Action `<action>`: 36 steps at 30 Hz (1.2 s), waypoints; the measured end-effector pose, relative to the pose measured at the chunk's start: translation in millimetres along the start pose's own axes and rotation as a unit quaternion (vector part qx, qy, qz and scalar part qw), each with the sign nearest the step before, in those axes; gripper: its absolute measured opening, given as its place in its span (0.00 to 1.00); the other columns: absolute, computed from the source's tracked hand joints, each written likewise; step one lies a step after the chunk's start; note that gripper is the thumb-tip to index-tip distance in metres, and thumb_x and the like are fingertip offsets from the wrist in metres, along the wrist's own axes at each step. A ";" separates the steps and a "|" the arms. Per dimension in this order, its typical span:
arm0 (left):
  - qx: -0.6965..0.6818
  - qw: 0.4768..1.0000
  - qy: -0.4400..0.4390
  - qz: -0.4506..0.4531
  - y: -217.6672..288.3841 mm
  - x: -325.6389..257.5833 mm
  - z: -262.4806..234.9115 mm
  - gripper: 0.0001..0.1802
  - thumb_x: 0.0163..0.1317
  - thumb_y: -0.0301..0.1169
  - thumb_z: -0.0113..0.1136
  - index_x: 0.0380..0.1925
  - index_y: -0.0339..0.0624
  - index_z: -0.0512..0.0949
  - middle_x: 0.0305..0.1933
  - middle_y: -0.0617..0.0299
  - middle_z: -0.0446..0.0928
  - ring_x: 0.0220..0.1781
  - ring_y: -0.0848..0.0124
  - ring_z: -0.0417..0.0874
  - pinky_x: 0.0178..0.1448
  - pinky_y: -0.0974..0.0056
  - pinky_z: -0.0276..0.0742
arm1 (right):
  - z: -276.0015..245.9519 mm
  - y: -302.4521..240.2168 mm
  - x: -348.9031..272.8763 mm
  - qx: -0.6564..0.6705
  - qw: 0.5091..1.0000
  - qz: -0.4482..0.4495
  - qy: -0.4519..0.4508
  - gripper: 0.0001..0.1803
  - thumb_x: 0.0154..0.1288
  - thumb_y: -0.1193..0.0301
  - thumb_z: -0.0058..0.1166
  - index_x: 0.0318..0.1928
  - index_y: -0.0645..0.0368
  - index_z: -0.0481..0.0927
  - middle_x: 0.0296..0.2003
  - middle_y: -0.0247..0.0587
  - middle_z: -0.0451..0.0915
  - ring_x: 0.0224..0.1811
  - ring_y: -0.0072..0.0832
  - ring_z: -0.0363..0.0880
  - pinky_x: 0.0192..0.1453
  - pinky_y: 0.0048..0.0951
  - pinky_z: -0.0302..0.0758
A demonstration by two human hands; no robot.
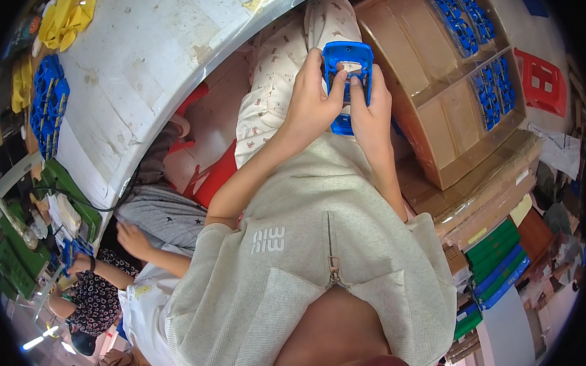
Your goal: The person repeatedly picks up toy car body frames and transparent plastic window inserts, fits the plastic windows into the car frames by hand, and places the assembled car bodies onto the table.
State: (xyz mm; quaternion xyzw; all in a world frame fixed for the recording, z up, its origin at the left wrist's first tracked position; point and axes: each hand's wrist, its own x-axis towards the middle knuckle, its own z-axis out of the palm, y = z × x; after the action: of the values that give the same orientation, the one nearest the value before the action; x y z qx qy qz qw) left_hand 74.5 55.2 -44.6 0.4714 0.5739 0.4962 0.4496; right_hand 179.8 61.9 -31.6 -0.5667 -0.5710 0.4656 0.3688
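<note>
Your left hand (311, 98) and right hand (371, 107) both clasp the blue moulded plastic frame (347, 65) above your lap; it looks light, stiff, slightly slippery, so grip its side rails

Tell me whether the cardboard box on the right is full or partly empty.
Partly empty. The cardboard box has blue plastic parts stacked only along its far compartments; the nearer sections show bare cardboard.
</note>
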 end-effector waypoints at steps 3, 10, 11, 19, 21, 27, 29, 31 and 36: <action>0.015 1.000 0.015 0.020 4.5 0.2 -2.0 0.09 0.56 0.24 0.52 0.31 0.32 0.62 0.27 0.50 0.69 0.29 0.64 0.70 0.34 0.62 0.67 | 1.1 2.8 -1.0 0.034 0.999 -0.020 -0.002 0.05 0.61 0.76 0.41 0.37 0.64 0.65 0.24 0.47 0.74 0.25 0.27 0.75 0.30 0.27 0.70; 0.009 0.997 0.046 0.058 -2.1 4.3 -5.8 0.09 0.56 0.24 0.53 0.30 0.35 0.63 0.26 0.54 0.69 0.28 0.69 0.70 0.31 0.66 0.67 | -5.9 1.6 -6.2 0.098 0.989 0.031 -0.102 0.14 0.58 0.81 0.38 0.46 0.65 0.66 0.30 0.44 0.76 0.32 0.26 0.77 0.37 0.28 0.72; 0.009 0.997 0.046 0.057 -2.3 3.8 -5.9 0.09 0.56 0.24 0.53 0.30 0.35 0.63 0.26 0.54 0.69 0.28 0.69 0.70 0.31 0.66 0.67 | -6.2 3.0 -6.5 0.099 0.989 0.031 -0.102 0.14 0.58 0.81 0.38 0.46 0.65 0.66 0.30 0.44 0.76 0.32 0.26 0.77 0.37 0.28 0.72; -0.036 0.996 0.069 0.033 8.8 2.9 -2.3 0.08 0.55 0.22 0.53 0.30 0.36 0.63 0.27 0.57 0.70 0.31 0.73 0.71 0.33 0.67 0.70 | -4.9 8.3 -4.7 0.098 0.989 0.042 -0.100 0.14 0.59 0.81 0.38 0.46 0.64 0.67 0.26 0.41 0.76 0.29 0.24 0.76 0.36 0.26 0.71; -0.009 0.996 0.060 0.064 1.9 5.8 -4.4 0.08 0.55 0.23 0.53 0.30 0.35 0.63 0.27 0.57 0.70 0.31 0.74 0.71 0.32 0.68 0.70 | -4.9 9.0 -4.8 0.091 0.990 0.038 -0.096 0.14 0.59 0.81 0.38 0.46 0.63 0.67 0.26 0.41 0.76 0.28 0.24 0.75 0.35 0.25 0.71; -0.025 0.997 0.073 0.027 -1.2 3.6 -3.3 0.08 0.57 0.24 0.53 0.33 0.34 0.65 0.30 0.55 0.73 0.33 0.72 0.74 0.36 0.67 0.70 | 1.8 17.9 -5.4 0.089 0.991 0.038 -0.092 0.12 0.58 0.83 0.38 0.44 0.64 0.67 0.27 0.40 0.74 0.29 0.22 0.74 0.36 0.24 0.71; -0.011 0.999 0.039 0.000 6.3 -2.1 -2.5 0.19 0.57 0.28 0.55 0.44 0.32 0.60 0.37 0.52 0.71 0.38 0.69 0.73 0.41 0.66 0.70 | 7.8 26.0 -4.8 0.096 0.993 0.013 -0.064 0.13 0.57 0.83 0.38 0.44 0.64 0.66 0.25 0.43 0.73 0.28 0.29 0.75 0.33 0.27 0.71; -0.014 0.999 0.011 0.049 9.7 -4.6 2.0 0.33 0.54 0.31 0.59 0.52 0.29 0.50 0.41 0.51 0.68 0.42 0.67 0.72 0.45 0.65 0.69 | 14.6 25.1 -4.3 0.030 0.999 -0.038 0.007 0.14 0.56 0.82 0.39 0.45 0.65 0.65 0.24 0.44 0.74 0.27 0.35 0.75 0.33 0.29 0.71; 0.112 0.993 0.000 -0.025 18.4 6.2 -3.5 0.37 0.50 0.30 0.63 0.53 0.32 0.50 0.41 0.51 0.66 0.40 0.68 0.70 0.44 0.66 0.69 | -5.4 20.3 -10.8 0.075 0.978 -0.080 -0.175 0.29 0.54 0.75 0.52 0.55 0.68 0.58 0.49 0.53 0.67 0.53 0.36 0.68 0.56 0.31 0.64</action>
State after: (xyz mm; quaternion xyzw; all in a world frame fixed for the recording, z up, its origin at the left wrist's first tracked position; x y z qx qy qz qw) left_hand 71.8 62.0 -26.3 0.5047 0.6374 0.4173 0.4061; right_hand 192.0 50.2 -48.1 -0.3995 -0.6337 0.5678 0.3412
